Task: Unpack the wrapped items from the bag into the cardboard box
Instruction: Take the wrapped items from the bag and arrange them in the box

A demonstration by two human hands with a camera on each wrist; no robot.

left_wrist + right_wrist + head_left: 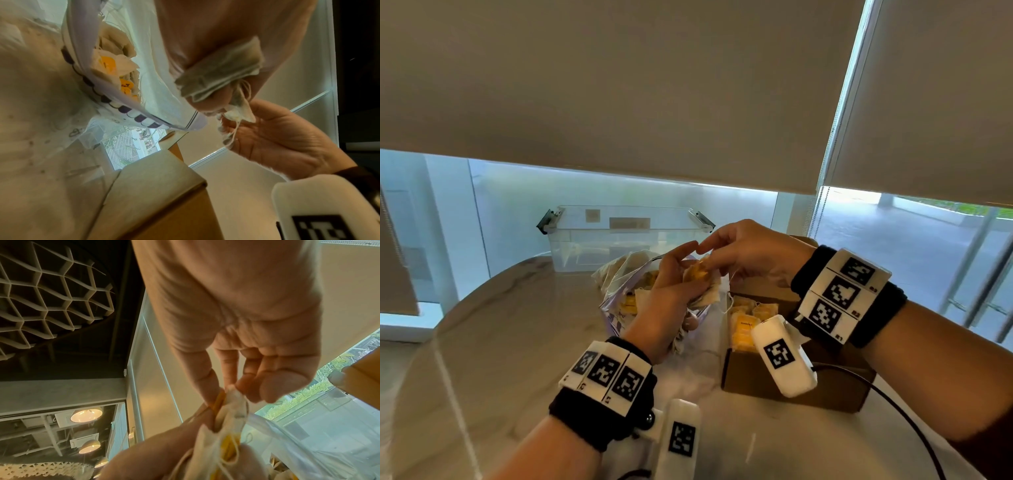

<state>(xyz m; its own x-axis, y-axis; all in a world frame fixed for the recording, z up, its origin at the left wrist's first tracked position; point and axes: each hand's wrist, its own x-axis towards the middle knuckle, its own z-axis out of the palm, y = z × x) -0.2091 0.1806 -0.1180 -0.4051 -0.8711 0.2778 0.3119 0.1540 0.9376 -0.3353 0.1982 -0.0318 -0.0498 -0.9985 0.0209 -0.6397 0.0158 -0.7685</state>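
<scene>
A clear zip bag (619,301) with a purple-patterned edge lies on the table, holding several cloth-wrapped yellow items (111,65). My left hand (671,294) grips a bunch of wrapped items (702,277) above the bag. My right hand (743,253) pinches the top of one wrapped item (230,397) in that bunch with thumb and fingertips. The cardboard box (791,380) sits just right of the bag, under my right wrist, with several wrapped items (746,325) inside.
A clear plastic bin (626,236) with grey latches stands at the back of the round marble table (500,342). A black cable (914,418) runs across the table's right side. Windows with lowered blinds lie beyond.
</scene>
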